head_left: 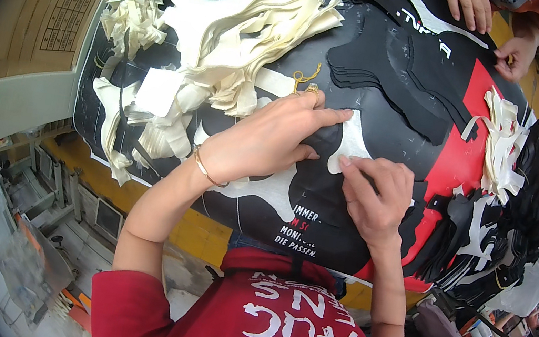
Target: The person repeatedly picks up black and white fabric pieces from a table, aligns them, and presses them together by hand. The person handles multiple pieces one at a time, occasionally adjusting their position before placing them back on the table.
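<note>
A small white curved piece [355, 141] lies on the black mat between my hands. My left hand [268, 133] reaches over from the left, its index fingertip on the upper end of that piece and its thumb stretched out apart. At the lower edge of the same piece, the thumb and index finger of my right hand [380, 195] are pinched together on it. Beneath my left wrist lies a larger white cut piece [273, 192], partly covered. A yellow thread [307, 74] curls just beyond my left knuckles.
Cream-coloured cut pieces [234, 31] are heaped at far left. Black shaped pieces [368, 68] lie stacked beyond my hands. White strips [504, 144] and black pieces [452, 227] pile up at right. Another person's hands [471, 9] are by a white piece [441, 25] at far right.
</note>
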